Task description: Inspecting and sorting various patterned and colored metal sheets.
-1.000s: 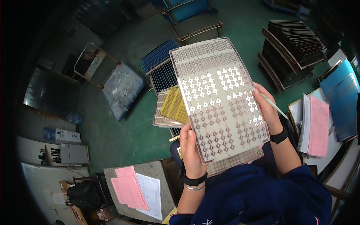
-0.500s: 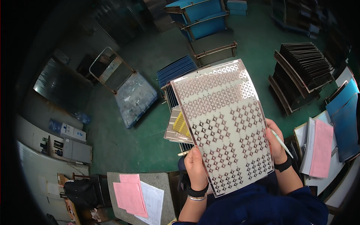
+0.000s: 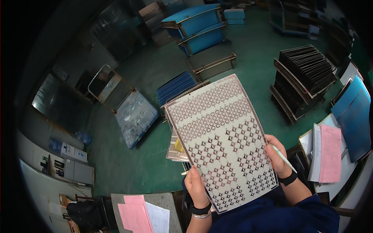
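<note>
A large pale printed circuit panel (image 3: 221,143) with rows of copper-toned square and diamond patterns is held up before me, tilted. My left hand (image 3: 197,188) grips its left edge near the lower corner, thumb on the face. On the opposite edge, my right hand (image 3: 276,155) is closed around the panel. A thin white pen (image 3: 283,158) is also tucked in that right hand, pointing down to the right. Behind the panel, partly hidden, lie more patterned panels (image 3: 173,151), one with a yellow area. Both wrists wear black bands.
Blue panels fill a rack (image 3: 176,87) just beyond. A dark slotted rack (image 3: 305,77) stands to the right, a flat trolley (image 3: 136,112) to the left. Pink and white sheets lie on a grey table (image 3: 173,209) and at right beside a pink sheet (image 3: 330,155).
The panel and both hands sit slightly lower and further left in view, and the bright glare on the panel's top corner has gone. Both hands keep their grip.
</note>
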